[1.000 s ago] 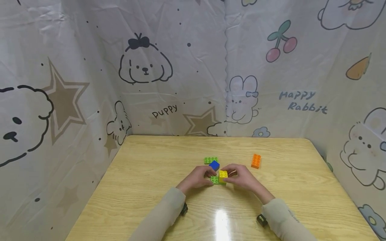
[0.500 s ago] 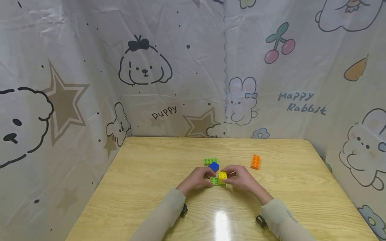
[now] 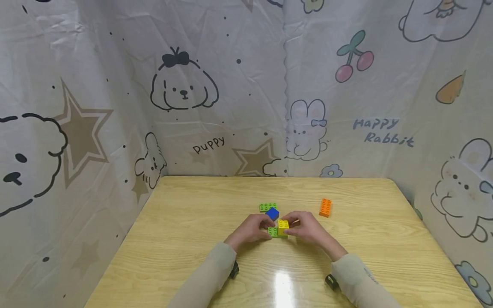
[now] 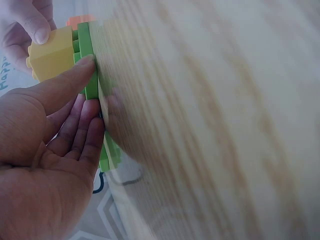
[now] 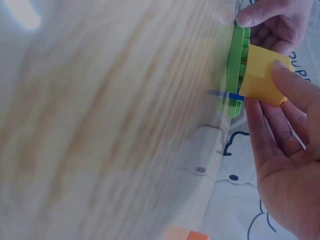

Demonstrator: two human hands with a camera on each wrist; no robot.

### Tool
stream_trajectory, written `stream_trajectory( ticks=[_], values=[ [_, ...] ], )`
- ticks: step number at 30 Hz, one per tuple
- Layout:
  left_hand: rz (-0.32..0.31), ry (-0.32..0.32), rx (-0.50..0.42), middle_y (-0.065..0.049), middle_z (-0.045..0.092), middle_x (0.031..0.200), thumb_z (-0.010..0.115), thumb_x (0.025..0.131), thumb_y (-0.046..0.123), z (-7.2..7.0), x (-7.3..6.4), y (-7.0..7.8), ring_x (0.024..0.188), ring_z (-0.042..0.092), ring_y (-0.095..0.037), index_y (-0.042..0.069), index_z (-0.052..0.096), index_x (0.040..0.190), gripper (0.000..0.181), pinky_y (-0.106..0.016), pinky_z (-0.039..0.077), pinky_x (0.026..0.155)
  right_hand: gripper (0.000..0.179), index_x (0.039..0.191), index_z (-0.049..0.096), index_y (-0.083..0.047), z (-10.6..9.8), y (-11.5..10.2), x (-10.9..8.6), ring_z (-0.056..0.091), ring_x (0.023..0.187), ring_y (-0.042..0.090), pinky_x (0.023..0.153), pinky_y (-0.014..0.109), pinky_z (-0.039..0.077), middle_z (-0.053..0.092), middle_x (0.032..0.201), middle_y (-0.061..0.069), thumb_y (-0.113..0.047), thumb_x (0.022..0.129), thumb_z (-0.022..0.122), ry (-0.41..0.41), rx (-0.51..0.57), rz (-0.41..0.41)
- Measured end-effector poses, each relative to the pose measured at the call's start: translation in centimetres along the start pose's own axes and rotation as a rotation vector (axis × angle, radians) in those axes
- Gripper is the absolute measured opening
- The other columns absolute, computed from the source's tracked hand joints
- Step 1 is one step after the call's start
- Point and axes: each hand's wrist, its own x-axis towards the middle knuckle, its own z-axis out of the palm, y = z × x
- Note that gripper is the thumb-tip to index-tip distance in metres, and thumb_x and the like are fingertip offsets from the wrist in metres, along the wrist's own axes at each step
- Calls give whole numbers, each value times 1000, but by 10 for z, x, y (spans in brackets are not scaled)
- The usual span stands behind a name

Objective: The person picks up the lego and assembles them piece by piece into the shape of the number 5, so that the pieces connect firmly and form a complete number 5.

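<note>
My left hand pinches the near green brick flat on the table, thumb on its near edge and fingers on the far side. A yellow block sits at the green brick's right end, with my right hand holding it between thumb and fingers. From the left wrist, some green studs show beside the yellow block; the right wrist view has this block slightly tilted against the green brick. Whether the two are fully joined I cannot tell. Just beyond my left fingers lies a blue block.
Behind the blue block, a second green brick lies on the wooden table. An orange brick rests farther right. Patterned cloth hangs along the back and sides of the table.
The head view has shifted slightly, so everything sits a little lower and to the left. Both hands keep their holds on the green brick and yellow block.
</note>
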Motion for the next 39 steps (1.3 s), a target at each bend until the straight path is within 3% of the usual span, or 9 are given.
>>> stream_trajectory(
  ticks=[10, 24, 31, 39],
  values=[
    [-2, 0, 5, 2, 72, 106, 87, 83, 9, 1, 1, -2, 95, 63, -8, 11, 74, 112, 32, -26, 55, 91, 30, 116, 76, -8, 0, -1, 1, 69, 102, 23, 88, 35, 62, 75, 113, 7, -11, 86, 84, -2, -2, 39],
    [-16, -1, 8, 2, 73, 105, 87, 83, 8, 1, 2, 0, 94, 64, -10, 11, 75, 111, 31, -26, 55, 90, 31, 113, 77, -6, 1, 0, 1, 70, 100, 22, 84, 32, 63, 76, 111, 8, -8, 83, 87, 5, -6, 12],
    [-7, 2, -1, 1, 73, 105, 87, 83, 7, 1, 1, -1, 95, 64, -10, 10, 75, 111, 31, -26, 55, 89, 30, 112, 78, -10, 1, -3, 2, 70, 99, 20, 84, 32, 63, 76, 109, 5, -11, 83, 87, -5, -18, 55],
    [-5, 6, 6, 3, 72, 104, 88, 83, 9, 2, 3, -2, 93, 63, -7, 11, 75, 111, 32, -24, 55, 89, 29, 112, 78, -7, -2, -3, 5, 70, 98, 20, 84, 32, 63, 76, 107, 6, -11, 84, 87, -15, -48, 14]
  ],
)
